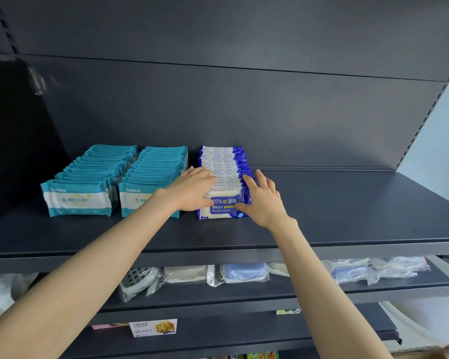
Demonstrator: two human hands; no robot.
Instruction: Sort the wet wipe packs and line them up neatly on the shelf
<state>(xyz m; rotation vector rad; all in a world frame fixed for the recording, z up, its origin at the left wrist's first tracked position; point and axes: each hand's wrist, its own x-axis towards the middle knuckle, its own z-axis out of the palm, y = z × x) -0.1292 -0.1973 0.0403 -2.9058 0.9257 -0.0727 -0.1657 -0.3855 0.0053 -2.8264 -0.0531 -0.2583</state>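
On my feed, the row of blue-and-white plastic alcohol wipe packs (224,164) stands on edge near the middle of the dark grey metal shelf (347,208), running from the front lip back to the dark rear panel (244,112). The left hand (192,189) lies over the row's left side and top, fingers straight and close together, thumb down beside the front pack (222,207). It presses rather than grips. The right hand (263,200) is set against the row's right side, fingers spread and only slightly bent, thumb touching the lower right of that same front pack. I see nothing pinched or lifted by either hand.

Just left of the blue row, across a narrow gap, stand two rows of teal-and-white plastic wipe packs: the nearer teal row (161,164) and the far-left teal row (96,169), both with their faces to the front. The left forearm (114,242) crosses in front of the nearer teal row and hides the right part of its first label, and the left hand covers the blue row's left edge, so I cannot judge how square that edge is. A black side panel (16,138) closes the shelf on the left.

On the lower shelf (322,288) lie clear-wrapped goods (244,273), some blue, some beige. Below that, a printed card with a cake picture (153,327) sits on a shelf edge
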